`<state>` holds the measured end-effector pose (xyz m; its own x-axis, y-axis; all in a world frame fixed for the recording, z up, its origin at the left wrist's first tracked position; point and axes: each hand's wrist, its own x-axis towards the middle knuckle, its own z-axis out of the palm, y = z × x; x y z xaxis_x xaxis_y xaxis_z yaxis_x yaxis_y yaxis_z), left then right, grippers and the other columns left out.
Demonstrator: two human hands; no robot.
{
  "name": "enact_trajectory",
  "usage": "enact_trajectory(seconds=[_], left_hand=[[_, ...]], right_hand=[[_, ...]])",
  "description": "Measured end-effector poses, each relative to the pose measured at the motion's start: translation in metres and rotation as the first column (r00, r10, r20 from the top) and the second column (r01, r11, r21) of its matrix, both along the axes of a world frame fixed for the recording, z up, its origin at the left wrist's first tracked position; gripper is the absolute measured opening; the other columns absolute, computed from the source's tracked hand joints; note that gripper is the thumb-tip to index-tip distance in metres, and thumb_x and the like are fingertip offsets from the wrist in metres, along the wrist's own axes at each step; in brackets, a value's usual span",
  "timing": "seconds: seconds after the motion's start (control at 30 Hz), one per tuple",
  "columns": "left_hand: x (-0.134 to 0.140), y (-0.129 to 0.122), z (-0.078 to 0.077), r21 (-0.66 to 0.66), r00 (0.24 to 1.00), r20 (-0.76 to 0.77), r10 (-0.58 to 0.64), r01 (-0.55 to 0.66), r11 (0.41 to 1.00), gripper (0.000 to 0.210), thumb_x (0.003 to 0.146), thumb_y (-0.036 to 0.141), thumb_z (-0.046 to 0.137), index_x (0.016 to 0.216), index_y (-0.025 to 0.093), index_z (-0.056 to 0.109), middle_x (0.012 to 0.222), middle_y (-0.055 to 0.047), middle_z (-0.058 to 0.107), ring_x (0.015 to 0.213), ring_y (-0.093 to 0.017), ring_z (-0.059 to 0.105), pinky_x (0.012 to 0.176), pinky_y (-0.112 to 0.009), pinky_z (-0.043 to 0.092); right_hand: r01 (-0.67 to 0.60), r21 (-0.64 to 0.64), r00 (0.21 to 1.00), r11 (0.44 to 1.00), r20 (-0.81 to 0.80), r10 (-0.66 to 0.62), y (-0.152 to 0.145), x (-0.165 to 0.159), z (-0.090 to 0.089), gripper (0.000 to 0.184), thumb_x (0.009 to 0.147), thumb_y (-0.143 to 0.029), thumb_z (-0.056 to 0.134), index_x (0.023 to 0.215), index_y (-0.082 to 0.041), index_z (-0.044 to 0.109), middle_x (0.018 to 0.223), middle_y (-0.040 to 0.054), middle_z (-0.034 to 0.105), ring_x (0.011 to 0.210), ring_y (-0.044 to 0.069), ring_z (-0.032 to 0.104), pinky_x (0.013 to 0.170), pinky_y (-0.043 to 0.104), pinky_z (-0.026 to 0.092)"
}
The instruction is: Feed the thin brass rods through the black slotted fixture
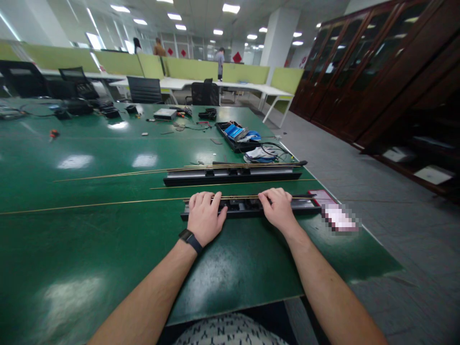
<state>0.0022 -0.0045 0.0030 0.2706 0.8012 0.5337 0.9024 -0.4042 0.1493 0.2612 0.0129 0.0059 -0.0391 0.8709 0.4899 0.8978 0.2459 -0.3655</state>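
Note:
A long black rail with a silver channel [309, 205] lies across the green table in front of me. My left hand [205, 211] is wrapped over its left part, with the fingers across the far side and the thumb on the near side. Thin brass-coloured rods [108, 203] run along the rail's far edge and stick out far to the left. At the right part of the rail my right hand [278, 205] has thumb and forefinger pinched at one of these rods. Black blocks [235, 205] sit in the channel between my hands.
Behind lies a second black rail [233, 179] with more brass-coloured rods. A black tray [230, 136] holding blue items, white gloves [262, 154] and cables lie farther back. A pink-and-white item [338, 216], partly blurred out, lies near the right table edge [362, 230]. People stand in the background.

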Motion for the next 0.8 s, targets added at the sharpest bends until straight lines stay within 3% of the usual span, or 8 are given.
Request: enact_trajectory(seconds=[0.2, 0.5, 0.8], left_hand=[[0.0004, -0.0009, 0.0025, 0.004, 1.000, -0.004, -0.005, 0.005, 1.000, 0.041, 0.099, 0.041, 0.052, 0.132, 0.019, 0.062, 0.118, -0.014, 0.067, 0.118, -0.032, 0.056, 0.106, -0.050, 0.036], [0.0004, -0.0009, 0.0029, 0.004, 1.000, -0.012, -0.003, 0.003, 1.000, 0.041, 0.098, 0.040, 0.052, 0.132, 0.018, 0.062, 0.118, -0.014, 0.067, 0.118, -0.032, 0.056, 0.106, -0.050, 0.036], [0.0004, 0.0003, -0.0006, 0.002, 1.000, -0.004, 0.002, -0.002, 1.000, 0.041, 0.097, 0.040, 0.055, 0.132, 0.020, 0.061, 0.119, -0.014, 0.067, 0.118, -0.032, 0.056, 0.106, -0.050, 0.036]], right_hand=[[0.002, 0.008, 1.000, 1.000, 0.011, -0.002, 0.0001, -0.0002, -0.0020, 0.031, 0.100, -0.046, 0.052, 0.086, -0.025, 0.069, 0.091, 0.0038, 0.073, 0.098, 0.023, 0.057, 0.092, 0.042, 0.029], [0.001, 0.003, 1.000, 1.000, 0.005, -0.001, 0.0013, 0.0013, -0.0016, 0.030, 0.100, -0.039, 0.050, 0.082, -0.024, 0.068, 0.090, 0.0051, 0.073, 0.096, 0.023, 0.057, 0.090, 0.041, 0.030], [0.001, 0.013, 1.000, 1.000, 0.018, -0.002, 0.0016, 0.0014, -0.0041, 0.035, 0.102, -0.047, 0.048, 0.083, -0.024, 0.068, 0.089, 0.0046, 0.072, 0.095, 0.022, 0.055, 0.090, 0.040, 0.029]])
